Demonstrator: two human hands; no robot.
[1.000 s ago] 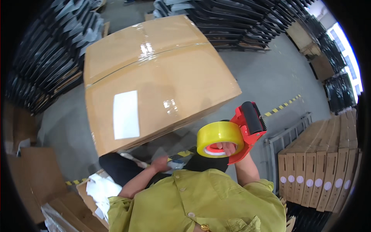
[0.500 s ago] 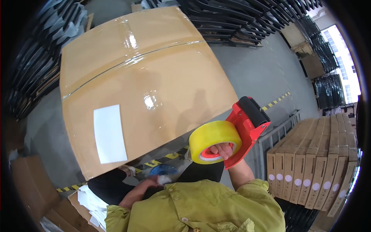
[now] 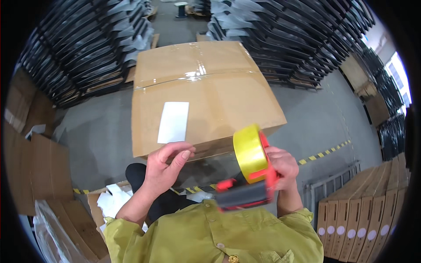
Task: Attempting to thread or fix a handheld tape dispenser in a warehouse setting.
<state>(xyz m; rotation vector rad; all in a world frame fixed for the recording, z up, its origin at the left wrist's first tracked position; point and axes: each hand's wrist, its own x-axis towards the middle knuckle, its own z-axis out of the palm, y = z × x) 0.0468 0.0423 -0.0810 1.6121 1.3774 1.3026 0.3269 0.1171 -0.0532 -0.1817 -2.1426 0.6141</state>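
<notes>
Carton (image 3: 228,98) blocking ahead, free room over floor (image 3: 313,118) rightward, flat boxes (image 3: 351,210) lower right

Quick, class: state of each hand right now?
Left hand: open, loosely curled, nothing visible in it.
Right hand: closed, holding the red tape dispenser.

No wording legible. White label (image 3: 173,122) on top of large carton (image 3: 239,98), print not discernible. Round pale labels (image 3: 340,230) on upright flat cartons (image 3: 343,212), right; marks too small.

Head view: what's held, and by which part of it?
Right hand holds the tape dispenser by its red frame, beside the yellow tape roll; exact finger placement unclear. Left hand holds nothing visible.
</notes>
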